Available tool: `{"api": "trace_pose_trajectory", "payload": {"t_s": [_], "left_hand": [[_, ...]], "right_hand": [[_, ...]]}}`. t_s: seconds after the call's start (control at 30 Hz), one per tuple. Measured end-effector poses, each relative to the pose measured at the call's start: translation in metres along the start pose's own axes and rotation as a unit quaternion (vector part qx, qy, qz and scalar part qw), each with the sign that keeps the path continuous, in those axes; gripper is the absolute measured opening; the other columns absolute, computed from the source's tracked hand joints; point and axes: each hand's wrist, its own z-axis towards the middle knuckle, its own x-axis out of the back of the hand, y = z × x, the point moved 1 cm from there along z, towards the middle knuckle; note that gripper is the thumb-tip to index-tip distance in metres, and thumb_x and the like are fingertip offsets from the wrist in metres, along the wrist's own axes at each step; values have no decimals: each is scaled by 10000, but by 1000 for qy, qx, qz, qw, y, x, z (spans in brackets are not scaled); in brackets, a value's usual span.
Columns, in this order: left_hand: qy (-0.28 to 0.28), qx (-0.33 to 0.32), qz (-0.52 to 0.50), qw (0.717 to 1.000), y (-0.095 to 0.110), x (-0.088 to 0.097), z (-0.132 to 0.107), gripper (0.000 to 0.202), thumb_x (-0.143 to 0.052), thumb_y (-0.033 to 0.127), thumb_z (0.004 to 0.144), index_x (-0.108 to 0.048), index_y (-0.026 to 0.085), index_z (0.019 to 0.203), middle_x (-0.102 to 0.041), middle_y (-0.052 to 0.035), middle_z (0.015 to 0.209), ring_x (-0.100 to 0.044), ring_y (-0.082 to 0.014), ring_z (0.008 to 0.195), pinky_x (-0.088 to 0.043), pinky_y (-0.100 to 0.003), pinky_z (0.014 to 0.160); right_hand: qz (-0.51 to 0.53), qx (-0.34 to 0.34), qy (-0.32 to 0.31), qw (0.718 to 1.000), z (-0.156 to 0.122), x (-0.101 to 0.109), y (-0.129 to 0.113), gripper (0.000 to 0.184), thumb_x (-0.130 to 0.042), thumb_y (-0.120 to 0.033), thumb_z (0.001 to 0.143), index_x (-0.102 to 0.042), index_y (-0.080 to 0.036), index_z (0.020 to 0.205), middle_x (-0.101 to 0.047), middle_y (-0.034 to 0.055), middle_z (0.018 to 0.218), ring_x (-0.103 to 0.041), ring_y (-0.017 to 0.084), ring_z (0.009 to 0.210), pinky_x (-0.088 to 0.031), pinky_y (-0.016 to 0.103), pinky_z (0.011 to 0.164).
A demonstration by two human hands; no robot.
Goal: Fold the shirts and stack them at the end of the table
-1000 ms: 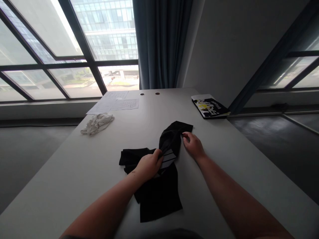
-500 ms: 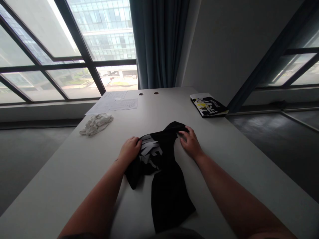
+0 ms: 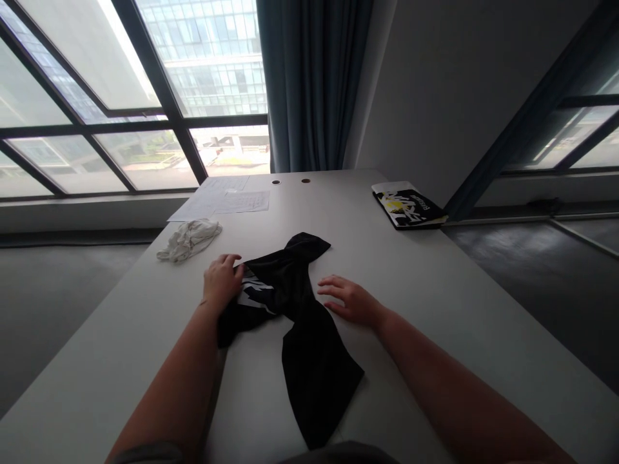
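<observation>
Black printed cloth [image 3: 309,361] lies twisted on the white table [image 3: 130,335], now released by the right hand [image 3: 351,301], its grip spread wide just beside it, while the left hand [image 3: 221,282] curls on the cloth's edge, any hold unclear.

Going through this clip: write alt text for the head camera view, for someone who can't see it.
A twisted black garment with white print lies on a white table; the left hand rests on its printed part, and the right hand lies just beside it. A crumpled white cloth and papers lie beyond.
</observation>
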Motion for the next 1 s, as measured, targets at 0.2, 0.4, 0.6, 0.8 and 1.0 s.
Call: {"api": "trace_pose_trajectory", "payload": {"t_s": [0.2,0.4,0.6,0.8,1.0], "left_hand": [[-158,-207,-64,963,25,-40,-9,461,-442,439,1047,-574,284,1460,-503,-33,1600,-449,-224,1489,-349,-409,1269],[-173,-176,-23,969,20,-61,-12,518,-432,483,1052,-500,299,1532,-391,-42,1678,-326,-251,1570,-298,-474,1296],[-147,-98,25,984,15,-54,-10,550,-428,480,1048,-465,276,1557,-406,-84,1666,-358,-280,1550,-330,-495,1269],[-138,-68,52,987,18,-56,-15,568,-418,469,1051,-452,216,1558,-394,-126,1668,-351,-305,1550,-338,-518,1250],[-98,-61,24,993,21,-58,-17,557,-445,436,1045,-412,223,1558,-448,-135,1627,-386,-269,1523,-368,-477,1222]], "right_hand": [[13,-4,-109,994,5,-25,-30,604,-822,-335,851,-644,-235,1420,-404,157,1639,-444,329,1483,-411,487,1225],[3,2,-59,998,6,-17,4,317,-674,-83,846,-784,-242,1097,-655,70,1388,-405,297,1509,-402,512,1233],[-15,-77,66,995,-10,12,56,112,-661,-228,905,-771,-241,891,-701,67,1306,-485,299,1432,-401,572,1211],[-74,-268,248,928,-44,41,121,202,-584,-292,870,-759,-203,919,-713,133,1206,-608,325,1234,-466,564,1126],[-142,-237,353,894,-36,54,92,346,-469,-245,927,-712,-182,1165,-672,160,1235,-594,317,1255,-448,568,1157]]}}
